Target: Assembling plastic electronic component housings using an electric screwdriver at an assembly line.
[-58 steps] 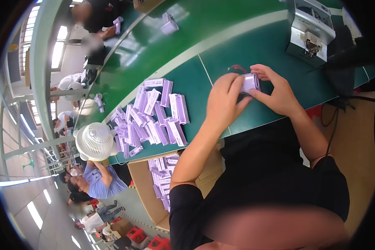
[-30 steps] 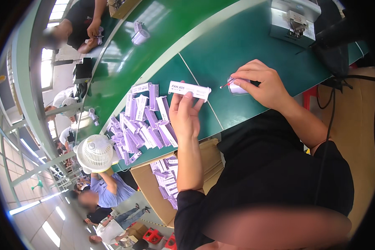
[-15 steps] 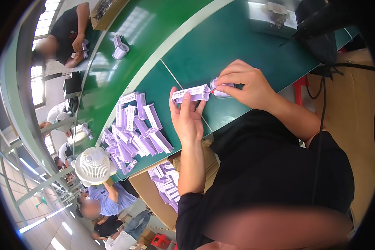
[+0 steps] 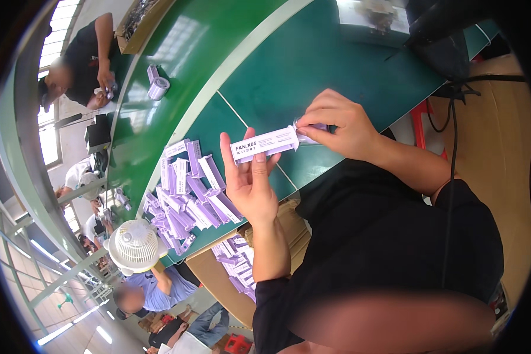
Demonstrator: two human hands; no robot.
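Note:
My left hand (image 4: 251,183) holds a long lilac fan handle casing (image 4: 268,144) from below, thumb on its printed label side and fingers behind it. The casing lies nearly level, its right end up a little. At that end my right hand (image 4: 345,127) is closed in a pinch; what its fingertips grip is hidden. Partly behind the right fingers shows a lilac fan part (image 4: 320,131), close to the casing's end. A pile of similar lilac casings (image 4: 189,192) lies on the green table (image 4: 295,71), left of my left hand.
Below the table edge stands a cardboard box (image 4: 215,277) with more lilac casings. A white round fan (image 4: 134,241) is at the lower left. Across the green belt (image 4: 177,59) lies a lilac fan (image 4: 157,85); co-workers sit beyond. A dark cable (image 4: 451,153) hangs at the right.
My left hand and the casing have shifted left and slightly down, and the label faces up more fully. The right fingertips now meet the casing's end; a red wire seen there before is hidden.

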